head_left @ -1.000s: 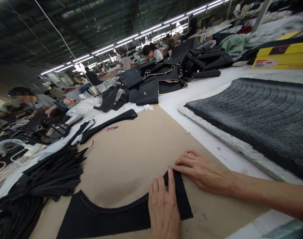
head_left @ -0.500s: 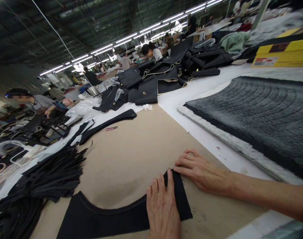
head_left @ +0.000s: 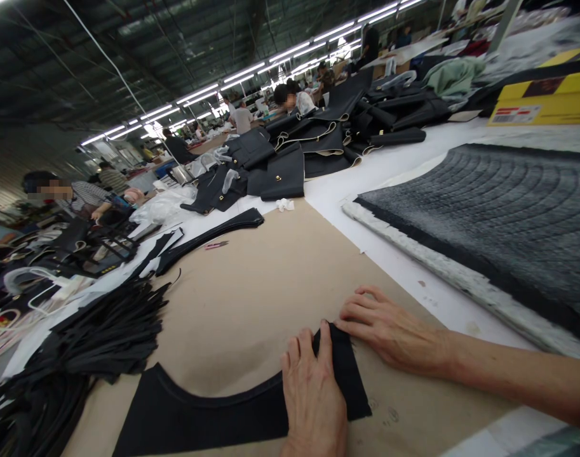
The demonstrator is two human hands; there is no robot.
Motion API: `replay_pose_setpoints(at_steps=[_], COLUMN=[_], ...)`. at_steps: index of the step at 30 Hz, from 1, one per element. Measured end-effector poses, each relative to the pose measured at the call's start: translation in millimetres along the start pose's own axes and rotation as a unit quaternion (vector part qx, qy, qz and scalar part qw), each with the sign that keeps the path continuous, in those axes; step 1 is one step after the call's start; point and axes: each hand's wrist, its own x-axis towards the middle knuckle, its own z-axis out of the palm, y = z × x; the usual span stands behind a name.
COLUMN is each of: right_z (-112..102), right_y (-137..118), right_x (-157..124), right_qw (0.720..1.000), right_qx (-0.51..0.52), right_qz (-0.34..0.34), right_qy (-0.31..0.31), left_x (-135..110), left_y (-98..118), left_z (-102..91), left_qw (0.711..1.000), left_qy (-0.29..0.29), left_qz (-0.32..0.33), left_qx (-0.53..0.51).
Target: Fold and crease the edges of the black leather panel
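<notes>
A curved black piece of leather-like material [head_left: 213, 419] lies on the tan board, with a narrow folded-looking rim along its concave edge. My left hand [head_left: 313, 393] rests flat on its right part, fingers extended toward that edge and slightly apart. From the right, my right hand [head_left: 389, 324] reaches in palm down. Its nearest fingertip touches the upper corner of the black piece beside my left index finger, while its other fingers are slightly bent over the board. My right hand's undersides are hidden.
The tan board [head_left: 290, 266] carries small pink-handled snips [head_left: 216, 245] and stacked curved black strips [head_left: 213, 235]. Bundled black strips [head_left: 103, 324] lie left. Black leather pieces [head_left: 280, 171] are heaped behind. A dark ribbed sheet [head_left: 499, 222] and yellow box [head_left: 547, 101] are right. Co-workers sit farther back.
The view has shifted slightly, moving the scene a little to the right. Both hands keep almost the same pose on the black piece, which shows no clear movement on the board.
</notes>
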Motion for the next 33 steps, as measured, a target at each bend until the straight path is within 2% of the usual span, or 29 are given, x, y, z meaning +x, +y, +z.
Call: replay_pose_setpoints(at_steps=[5,10,12,15,17,19,21,25,29,31,33], right_z=[-1,-1,-1,0,0,-1,-2,-5,-6,-6,-5], right_y=[-2,-5,-6,-7,-8,-10,-11,-9,-8,-13,-22], right_x=[1,1,1,0,1,2,3,4,5,9,14], right_qw=[1.000,1.000,0.999,0.999,0.999,0.999,0.999,0.999,0.988,0.988,0.994], right_qx=[-0.002,-0.008,-0.013,-0.022,-0.024,-0.019,-0.010,0.044,0.109,0.106,0.089], right_qz=[-0.009,-0.011,-0.011,-0.015,-0.016,-0.015,-0.014,-0.005,0.079,0.078,0.043], right_qy=[0.003,0.023,0.032,0.036,0.037,0.038,0.036,0.025,0.069,0.075,0.042], left_x=[3,6,7,6,2,-3,-8,-12,-13,-13,-14], left_y=[5,2,-2,-12,-18,-23,-26,-27,-25,-24,-24], left_z=[-2.6,-1.7,-6.4,-14.8,-16.1,-12.3,-5.8,-0.2,-5.6,-6.4,-5.3], left_qw=[1.000,0.999,0.994,0.980,0.980,0.985,0.987,0.984,0.978,0.977,0.976], left_qy=[-0.007,-0.006,0.003,0.050,0.078,0.091,0.109,0.149,0.151,0.150,0.149], left_qz=[-0.022,-0.007,-0.042,-0.094,-0.063,-0.002,0.046,0.101,0.127,0.128,0.126], left_qx=[-0.009,-0.048,-0.103,-0.171,-0.173,-0.149,-0.110,0.000,0.065,0.082,0.095])
